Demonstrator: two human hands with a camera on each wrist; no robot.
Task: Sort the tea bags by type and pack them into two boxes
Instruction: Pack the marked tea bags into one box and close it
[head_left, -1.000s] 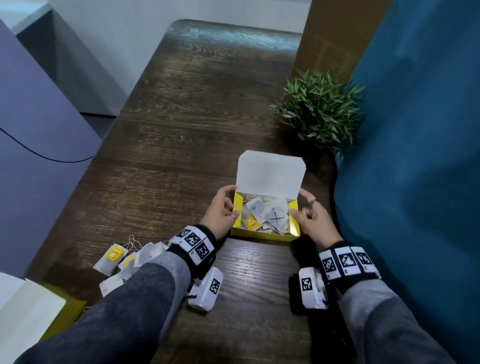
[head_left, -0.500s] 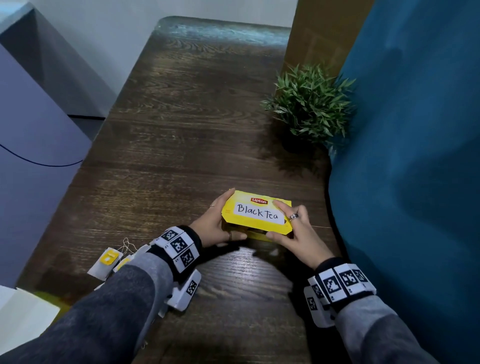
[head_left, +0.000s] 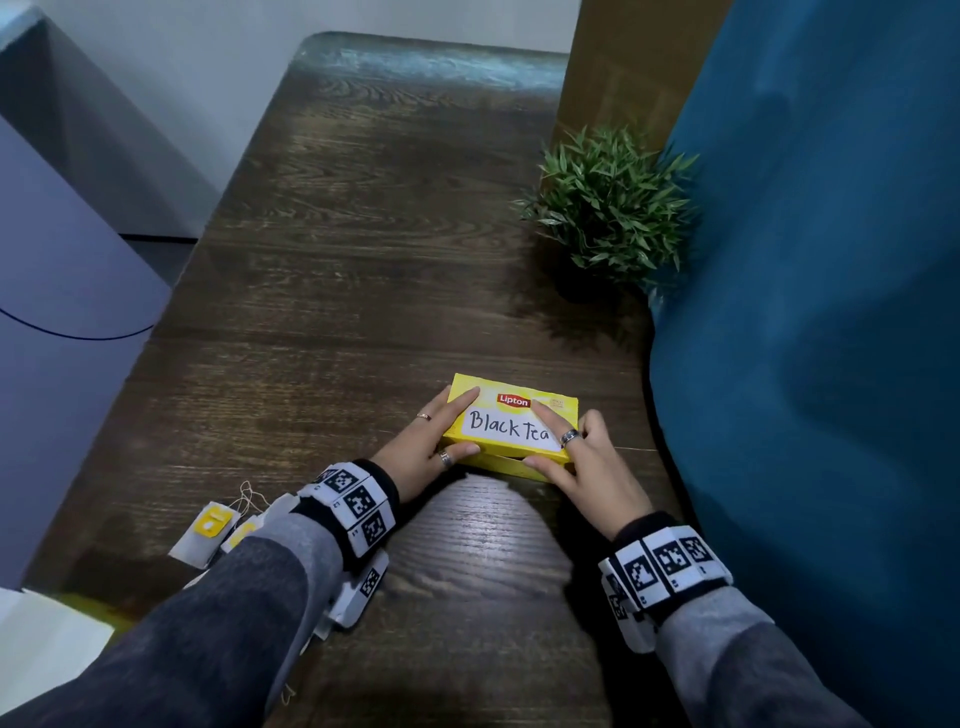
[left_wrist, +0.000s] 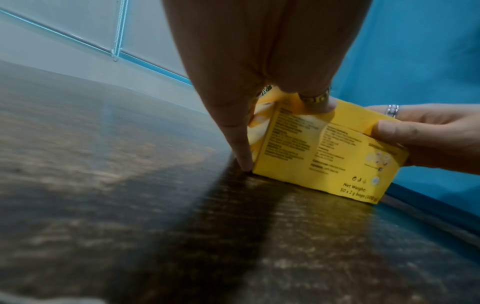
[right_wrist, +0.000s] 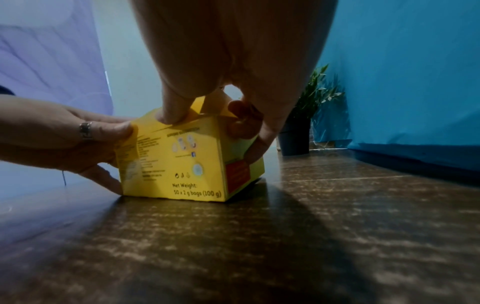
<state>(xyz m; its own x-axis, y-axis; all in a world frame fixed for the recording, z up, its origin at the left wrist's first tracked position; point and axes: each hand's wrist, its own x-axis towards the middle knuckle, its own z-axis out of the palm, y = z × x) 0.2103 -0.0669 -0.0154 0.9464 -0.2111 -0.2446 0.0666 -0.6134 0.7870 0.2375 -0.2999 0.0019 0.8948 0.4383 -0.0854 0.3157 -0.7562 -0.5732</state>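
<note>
Sitting on counter (head_left: 363, 270): yellow tea box (head_left: 511, 423), lid down, white label reads "Black Tea".
Left hand (head_left: 423, 449): grips the box's left end, fingers laid on the lid, thumb on the near face; one fingertip touches the counter beside the box in the left wrist view.
Right hand (head_left: 582, 462): grips the right end, index finger on the lid label, thumb pressing the near top edge.
Loose tea bags (head_left: 208, 530): yellow-tagged, on the counter near the left forearm, well apart from the box.
Potted plant (head_left: 608, 208): beyond the box, by the blue curtain (head_left: 810, 312).
</note>
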